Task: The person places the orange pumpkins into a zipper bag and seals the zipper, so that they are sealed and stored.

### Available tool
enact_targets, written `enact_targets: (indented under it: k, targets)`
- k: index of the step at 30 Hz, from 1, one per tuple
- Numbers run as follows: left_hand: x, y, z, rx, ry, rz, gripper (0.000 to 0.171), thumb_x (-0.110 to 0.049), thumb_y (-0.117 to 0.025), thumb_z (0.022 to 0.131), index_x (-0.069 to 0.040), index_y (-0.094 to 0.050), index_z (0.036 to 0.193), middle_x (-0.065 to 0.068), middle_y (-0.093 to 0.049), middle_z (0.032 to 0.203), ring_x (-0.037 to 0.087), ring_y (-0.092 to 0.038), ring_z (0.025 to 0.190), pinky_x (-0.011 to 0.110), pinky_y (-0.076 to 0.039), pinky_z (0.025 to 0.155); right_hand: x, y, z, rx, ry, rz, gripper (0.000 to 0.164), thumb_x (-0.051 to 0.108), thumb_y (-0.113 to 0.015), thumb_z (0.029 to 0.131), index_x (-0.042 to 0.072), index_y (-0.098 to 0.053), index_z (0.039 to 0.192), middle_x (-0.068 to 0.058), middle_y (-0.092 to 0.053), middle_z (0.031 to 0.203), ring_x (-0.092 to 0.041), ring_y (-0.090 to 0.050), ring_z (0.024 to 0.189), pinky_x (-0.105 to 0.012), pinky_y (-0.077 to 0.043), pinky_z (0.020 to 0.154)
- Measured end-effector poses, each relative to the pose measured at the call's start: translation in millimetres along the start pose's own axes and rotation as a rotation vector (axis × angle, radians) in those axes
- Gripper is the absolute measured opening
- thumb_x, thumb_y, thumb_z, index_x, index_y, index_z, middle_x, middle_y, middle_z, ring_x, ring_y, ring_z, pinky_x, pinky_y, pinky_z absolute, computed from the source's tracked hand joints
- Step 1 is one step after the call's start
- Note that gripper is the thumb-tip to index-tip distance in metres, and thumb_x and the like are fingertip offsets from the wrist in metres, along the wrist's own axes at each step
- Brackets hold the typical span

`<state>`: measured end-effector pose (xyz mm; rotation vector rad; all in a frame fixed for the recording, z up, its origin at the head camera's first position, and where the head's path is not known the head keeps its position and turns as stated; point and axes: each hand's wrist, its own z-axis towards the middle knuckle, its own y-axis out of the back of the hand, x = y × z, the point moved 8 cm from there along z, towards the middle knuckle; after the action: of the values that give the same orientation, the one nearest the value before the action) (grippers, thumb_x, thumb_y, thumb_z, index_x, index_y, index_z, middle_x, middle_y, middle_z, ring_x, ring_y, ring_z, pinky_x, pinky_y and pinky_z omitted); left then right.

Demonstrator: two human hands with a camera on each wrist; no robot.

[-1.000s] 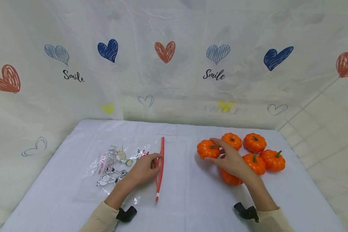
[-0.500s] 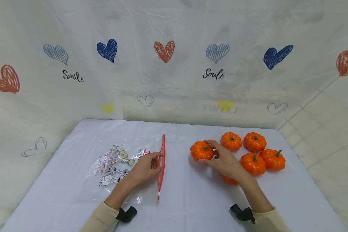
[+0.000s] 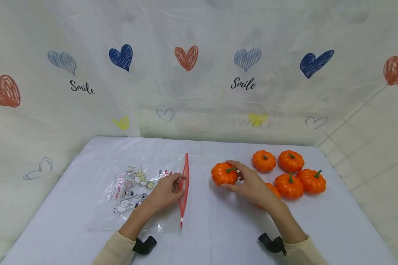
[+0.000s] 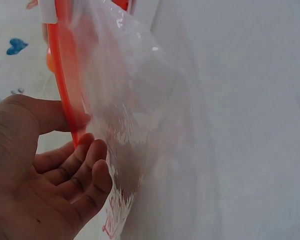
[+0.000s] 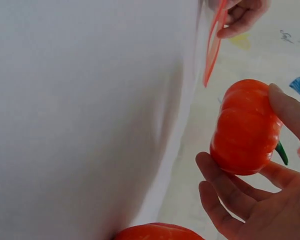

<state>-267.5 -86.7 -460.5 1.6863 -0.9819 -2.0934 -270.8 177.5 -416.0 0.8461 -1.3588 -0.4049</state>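
Observation:
My left hand point(image 3: 166, 191) pinches the red zip edge point(image 4: 65, 75) of a clear plastic bag point(image 3: 106, 209), thumb on one side and fingers on the other. Cartoon figures are printed on the bag, which lies flat on the table, its mouth slightly parted on the right side. In my right hand point(image 3: 252, 186) is a small orange pumpkin point(image 3: 223, 174) with a green stem, gripped between thumb and fingertips. The right wrist view shows the held pumpkin point(image 5: 246, 127) up close, raised over the white cloth, with the bag's red edge beyond it.
Several more orange pumpkins point(image 3: 289, 186) sit in a group on the right of the white-covered table point(image 3: 199, 243). One pumpkin point(image 3: 272, 190) is partly hidden behind my right forearm. A pale curtain point(image 3: 199, 99) printed with hearts hangs behind the table.
My right hand has carried the pumpkin leftward, away from the group and nearer the bag's mouth. The left hand keeps its pinch on the zip edge, which has shifted slightly right.

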Motion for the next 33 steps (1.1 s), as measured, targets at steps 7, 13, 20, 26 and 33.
enact_targets:
  k: [7, 13, 20, 26, 33]
  targets:
    - [-1.5, 0.2, -1.3, 0.010, 0.022, -0.005, 0.041, -0.006, -0.076, 0.088, -0.006, -0.066, 0.128, 0.001, -0.062, 0.093, 0.012, -0.058, 0.084, 0.022, -0.053, 0.073, 7, -7, 0, -0.014, 0.013, 0.004, 0.081, 0.045, -0.085, 0.084, 0.027, -0.047, 0.154, -0.006, -0.058, 0.151, -0.030, -0.064, 0.117, -0.054, -0.055, 0.103]
    - [-1.9, 0.2, -2.8, -0.003, 0.030, -0.013, 0.051, -0.005, -0.077, 0.087, -0.005, -0.061, 0.136, 0.001, -0.063, 0.093, 0.012, -0.058, 0.083, 0.020, -0.052, 0.070, 16, -15, 2, -0.005, 0.037, -0.009, 0.080, 0.040, -0.086, 0.085, 0.023, -0.048, 0.153, -0.007, -0.059, 0.150, -0.029, -0.064, 0.116, -0.052, -0.055, 0.102]
    - [3.2, 2.2, -1.9, -0.061, 0.102, -0.096, 0.059, -0.003, -0.079, 0.085, -0.003, -0.057, 0.140, 0.002, -0.066, 0.091, 0.010, -0.059, 0.076, 0.018, -0.052, 0.066, 21, -26, 4, 0.009, 0.038, 0.010, 0.080, 0.036, -0.087, 0.083, 0.023, -0.049, 0.153, -0.004, -0.059, 0.150, -0.025, -0.062, 0.115, -0.049, -0.056, 0.101]
    - [4.0, 1.2, -1.6, -0.086, 0.112, -0.114, 0.047, -0.003, -0.079, 0.085, -0.003, -0.065, 0.130, 0.002, -0.066, 0.088, 0.009, -0.058, 0.073, 0.017, -0.051, 0.065, 22, -35, 5, 0.026, 0.047, 0.049, 0.080, 0.033, -0.087, 0.084, 0.022, -0.049, 0.153, -0.004, -0.060, 0.149, -0.023, -0.063, 0.112, -0.046, -0.057, 0.099]
    - [4.1, 3.6, -3.9, -0.131, 0.150, -0.125, 0.042, -0.003, -0.080, 0.085, -0.007, -0.070, 0.126, 0.000, -0.067, 0.087, 0.011, -0.059, 0.075, 0.017, -0.051, 0.066, 28, -45, 12, 0.046, 0.061, 0.104, 0.079, 0.035, -0.087, 0.084, 0.021, -0.049, 0.152, -0.005, -0.062, 0.145, -0.021, -0.064, 0.110, -0.044, -0.059, 0.096]
